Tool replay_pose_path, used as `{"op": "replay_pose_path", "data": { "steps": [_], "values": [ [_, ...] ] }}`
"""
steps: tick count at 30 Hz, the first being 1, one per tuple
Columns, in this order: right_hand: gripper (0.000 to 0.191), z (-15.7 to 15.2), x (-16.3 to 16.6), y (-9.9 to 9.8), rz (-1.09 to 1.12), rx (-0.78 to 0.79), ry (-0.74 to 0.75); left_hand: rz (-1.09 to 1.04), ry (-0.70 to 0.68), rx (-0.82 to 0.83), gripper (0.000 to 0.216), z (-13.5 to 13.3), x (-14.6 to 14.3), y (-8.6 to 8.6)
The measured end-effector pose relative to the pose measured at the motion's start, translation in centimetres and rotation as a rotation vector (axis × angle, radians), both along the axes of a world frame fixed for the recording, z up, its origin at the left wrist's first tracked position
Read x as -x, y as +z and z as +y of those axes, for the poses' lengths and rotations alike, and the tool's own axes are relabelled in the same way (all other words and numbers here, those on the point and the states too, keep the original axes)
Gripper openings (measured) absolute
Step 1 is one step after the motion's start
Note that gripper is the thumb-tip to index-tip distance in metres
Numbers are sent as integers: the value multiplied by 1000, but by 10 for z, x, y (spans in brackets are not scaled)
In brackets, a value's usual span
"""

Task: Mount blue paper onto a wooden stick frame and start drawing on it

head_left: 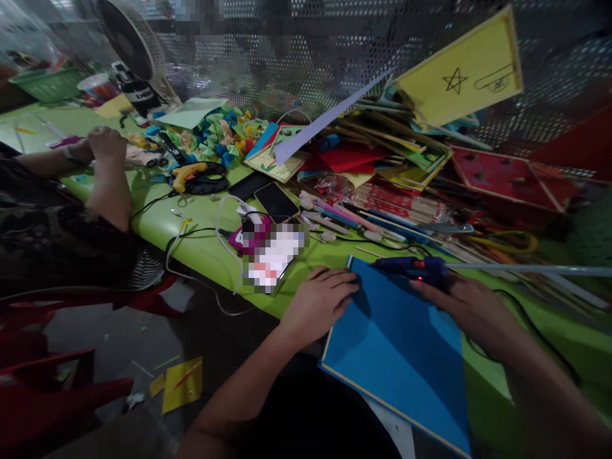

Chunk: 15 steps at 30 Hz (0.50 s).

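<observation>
A blue board [401, 344] with thin pale sticks along its left and front edges lies tilted on the green table, overhanging its front edge. My left hand [318, 303] grips its left edge near the far corner, fingers together over the border; the thumb is hidden. In my right hand [466, 306] is a dark blue hot glue gun [433, 270] with a small red light glowing. Its nozzle points left over the board's far edge, and a long translucent glue stick [530, 270] sticks out of its back. A black cord hangs below this hand.
Phones [276, 203] and a pink-purple box [249, 234] with cables lie left of the board. Behind it are pencils, scissors [511, 242] and stacked coloured frames [382, 156]. Another person's hands [106, 143] rest at the left, near a yellow glue gun [189, 175] and folded papers.
</observation>
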State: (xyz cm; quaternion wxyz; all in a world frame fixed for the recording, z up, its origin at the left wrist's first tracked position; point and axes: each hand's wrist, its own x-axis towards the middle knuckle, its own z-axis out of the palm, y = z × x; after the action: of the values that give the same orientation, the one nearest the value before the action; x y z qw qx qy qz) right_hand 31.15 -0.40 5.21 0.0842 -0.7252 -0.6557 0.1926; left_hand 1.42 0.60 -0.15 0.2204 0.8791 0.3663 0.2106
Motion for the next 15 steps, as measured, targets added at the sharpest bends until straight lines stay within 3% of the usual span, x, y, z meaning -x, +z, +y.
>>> {"op": "replay_pose_path", "data": {
  "steps": [6, 15],
  "values": [
    [50, 1, -4, -7, -32, -81, 181, -14, -1, -12, 29, 0, 0, -2],
    [51, 2, 7, 4, 22, -35, 85, -1, 3, -9, 30, -1, 1, 1]
  ]
}}
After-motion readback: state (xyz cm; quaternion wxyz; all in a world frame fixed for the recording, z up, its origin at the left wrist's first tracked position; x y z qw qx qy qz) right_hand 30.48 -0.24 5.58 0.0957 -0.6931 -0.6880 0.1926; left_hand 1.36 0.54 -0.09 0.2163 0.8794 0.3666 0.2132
